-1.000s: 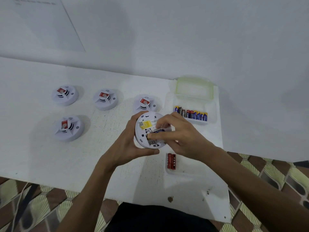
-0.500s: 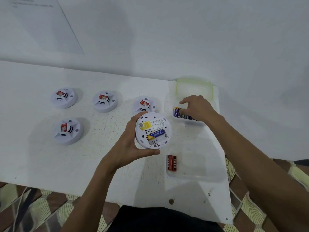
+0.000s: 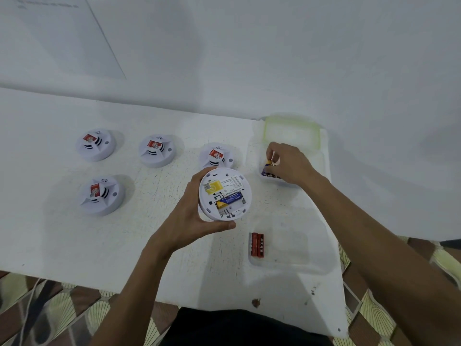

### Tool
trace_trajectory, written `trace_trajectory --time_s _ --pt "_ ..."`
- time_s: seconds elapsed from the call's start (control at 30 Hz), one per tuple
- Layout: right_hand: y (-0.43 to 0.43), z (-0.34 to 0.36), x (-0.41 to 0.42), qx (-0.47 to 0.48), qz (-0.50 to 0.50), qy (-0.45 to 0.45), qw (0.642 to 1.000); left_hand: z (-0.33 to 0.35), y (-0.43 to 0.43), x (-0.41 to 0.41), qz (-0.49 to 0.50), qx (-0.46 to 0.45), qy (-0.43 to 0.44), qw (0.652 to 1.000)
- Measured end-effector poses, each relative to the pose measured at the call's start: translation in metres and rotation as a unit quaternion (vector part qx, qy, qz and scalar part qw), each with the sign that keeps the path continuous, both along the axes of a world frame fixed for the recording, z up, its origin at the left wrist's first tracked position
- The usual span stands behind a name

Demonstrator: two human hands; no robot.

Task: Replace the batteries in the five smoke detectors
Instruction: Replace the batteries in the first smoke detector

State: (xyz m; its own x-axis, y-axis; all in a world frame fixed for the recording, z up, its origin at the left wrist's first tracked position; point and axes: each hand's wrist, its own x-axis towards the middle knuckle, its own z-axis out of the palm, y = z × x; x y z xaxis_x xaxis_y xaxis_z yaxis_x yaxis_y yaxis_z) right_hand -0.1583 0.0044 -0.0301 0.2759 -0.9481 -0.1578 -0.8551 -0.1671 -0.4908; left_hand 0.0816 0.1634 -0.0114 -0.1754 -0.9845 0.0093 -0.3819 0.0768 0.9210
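Unreadable print on detector label

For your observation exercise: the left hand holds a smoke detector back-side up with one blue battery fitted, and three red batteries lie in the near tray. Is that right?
Not quite. The head view shows two red batteries in the near tray, not three. The left hand does hold the smoke detector back-side up with one blue battery fitted.

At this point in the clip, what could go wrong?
The left hand grips the detector by its edge above the table; a slip could drop it. The right hand is lifting a fresh battery; it could be seated backwards. Two old red batteries nearby could get mixed back in.
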Motion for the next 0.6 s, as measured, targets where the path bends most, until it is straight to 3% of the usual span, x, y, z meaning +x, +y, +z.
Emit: trace_trajectory --time_s 0.17,0.37,0.47,0.6 --pt "0.023 0.015 -0.003 -0.045 -0.059 -0.169 0.983 0.002 -0.001 0.0 0.003 -0.007 0.0 1.0" --pt "0.096 0.059 0.017 -0.059 -0.117 -0.414 0.901 0.0 -0.004 0.0 0.026 -0.027 -0.003 0.999" --pt "0.132 0.059 0.03 -0.043 -0.083 -0.43 0.898 -0.001 -0.005 -0.003 0.028 -0.041 -0.007 0.999" --pt "0.156 0.046 0.042 -0.079 -0.069 -0.372 0.922 0.0 -0.004 -0.007 0.028 -0.057 -0.008 0.998"
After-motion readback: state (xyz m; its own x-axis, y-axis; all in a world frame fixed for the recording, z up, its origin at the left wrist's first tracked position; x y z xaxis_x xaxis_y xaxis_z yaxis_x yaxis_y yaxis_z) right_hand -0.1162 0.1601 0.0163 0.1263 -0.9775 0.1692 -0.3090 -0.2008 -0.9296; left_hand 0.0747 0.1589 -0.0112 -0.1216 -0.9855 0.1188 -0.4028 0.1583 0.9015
